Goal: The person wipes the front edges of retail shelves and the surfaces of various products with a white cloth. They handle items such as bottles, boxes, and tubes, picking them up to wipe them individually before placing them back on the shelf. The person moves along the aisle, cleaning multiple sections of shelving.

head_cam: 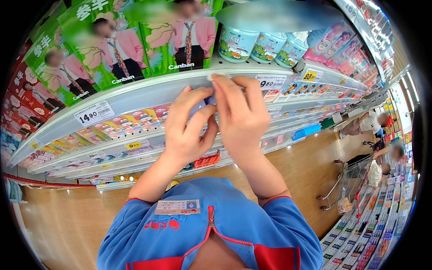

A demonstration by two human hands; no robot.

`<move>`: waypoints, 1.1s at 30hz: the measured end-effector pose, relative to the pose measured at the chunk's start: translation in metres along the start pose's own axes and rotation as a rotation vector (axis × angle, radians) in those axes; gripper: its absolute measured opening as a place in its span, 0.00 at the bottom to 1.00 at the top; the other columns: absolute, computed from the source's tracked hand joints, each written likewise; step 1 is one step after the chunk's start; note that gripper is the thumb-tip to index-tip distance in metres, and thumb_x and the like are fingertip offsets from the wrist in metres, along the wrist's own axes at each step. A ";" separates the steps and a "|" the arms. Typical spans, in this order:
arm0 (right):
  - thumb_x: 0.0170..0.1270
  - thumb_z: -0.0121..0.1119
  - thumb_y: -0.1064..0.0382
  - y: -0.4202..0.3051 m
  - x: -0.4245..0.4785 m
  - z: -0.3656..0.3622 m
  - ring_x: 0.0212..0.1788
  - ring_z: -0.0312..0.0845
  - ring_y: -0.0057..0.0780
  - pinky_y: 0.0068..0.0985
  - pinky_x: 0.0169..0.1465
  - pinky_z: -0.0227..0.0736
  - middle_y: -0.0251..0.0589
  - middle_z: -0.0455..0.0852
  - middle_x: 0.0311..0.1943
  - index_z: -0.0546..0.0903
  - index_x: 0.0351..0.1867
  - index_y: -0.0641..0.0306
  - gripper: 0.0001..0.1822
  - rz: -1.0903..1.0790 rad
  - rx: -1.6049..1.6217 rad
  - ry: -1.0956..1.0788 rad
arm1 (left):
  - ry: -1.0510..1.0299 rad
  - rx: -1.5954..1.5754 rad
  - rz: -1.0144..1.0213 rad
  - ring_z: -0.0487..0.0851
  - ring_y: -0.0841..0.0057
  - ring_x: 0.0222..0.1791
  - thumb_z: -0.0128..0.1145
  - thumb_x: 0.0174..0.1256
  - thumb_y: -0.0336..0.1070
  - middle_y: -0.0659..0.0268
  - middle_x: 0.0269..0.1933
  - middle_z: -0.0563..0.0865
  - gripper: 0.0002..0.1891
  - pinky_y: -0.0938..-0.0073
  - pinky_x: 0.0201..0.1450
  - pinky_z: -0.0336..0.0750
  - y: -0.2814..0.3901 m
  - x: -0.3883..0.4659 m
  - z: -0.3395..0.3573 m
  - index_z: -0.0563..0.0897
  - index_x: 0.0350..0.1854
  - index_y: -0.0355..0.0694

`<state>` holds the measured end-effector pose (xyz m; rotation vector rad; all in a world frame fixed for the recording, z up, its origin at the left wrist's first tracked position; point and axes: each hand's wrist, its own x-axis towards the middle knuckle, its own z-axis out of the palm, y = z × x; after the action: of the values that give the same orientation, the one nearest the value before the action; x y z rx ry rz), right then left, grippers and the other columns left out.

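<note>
Both my hands are raised side by side in front of the shelf edge. My left hand [190, 123] has its fingers curled around a small purple thing [210, 100], mostly hidden by the fingers. Close beside it, my right hand [241, 109] pinches a small white piece [212, 77] between thumb and forefinger; its kind is too small to tell. Behind the hands runs the grey price rail [158, 87] of the shelf, with a price tag [94, 113] to the left and another price tag [273, 82] partly behind my right hand.
Green Canban boxes [118, 50] and light blue bottles [236, 44] stand on the shelf above. Lower shelves hold small boxed goods [145, 119]. To the right, people [371, 121] are in the aisle near a metal shopping cart [352, 179], beside another goods shelf [364, 236].
</note>
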<state>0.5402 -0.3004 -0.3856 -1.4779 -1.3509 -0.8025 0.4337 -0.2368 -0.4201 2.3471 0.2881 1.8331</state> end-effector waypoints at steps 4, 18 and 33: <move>0.55 0.70 0.71 -0.012 0.003 0.013 0.33 0.82 0.37 0.32 0.33 0.77 0.37 0.82 0.38 0.88 0.47 0.55 0.17 -0.022 0.091 0.012 | 0.107 0.005 -0.002 0.85 0.59 0.50 0.63 0.44 0.19 0.57 0.49 0.85 0.14 0.51 0.61 0.81 -0.010 -0.008 -0.016 0.83 0.35 0.40; 0.62 0.69 0.73 -0.033 0.003 0.022 0.31 0.81 0.34 0.29 0.32 0.75 0.39 0.83 0.36 0.89 0.44 0.57 0.10 0.151 0.188 0.046 | 0.136 -0.053 -0.043 0.85 0.62 0.47 0.63 0.44 0.19 0.60 0.47 0.86 0.14 0.51 0.59 0.81 -0.025 -0.018 -0.060 0.83 0.35 0.42; 0.60 0.72 0.71 -0.100 0.005 0.066 0.29 0.79 0.33 0.29 0.30 0.74 0.36 0.81 0.34 0.89 0.44 0.55 0.12 -0.012 0.220 0.034 | 0.202 0.061 -0.053 0.84 0.63 0.46 0.63 0.44 0.20 0.63 0.46 0.86 0.15 0.53 0.58 0.79 -0.053 -0.033 -0.130 0.83 0.35 0.44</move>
<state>0.4355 -0.2428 -0.3822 -1.2806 -1.3768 -0.6608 0.2964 -0.1931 -0.4319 2.1715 0.4310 2.0658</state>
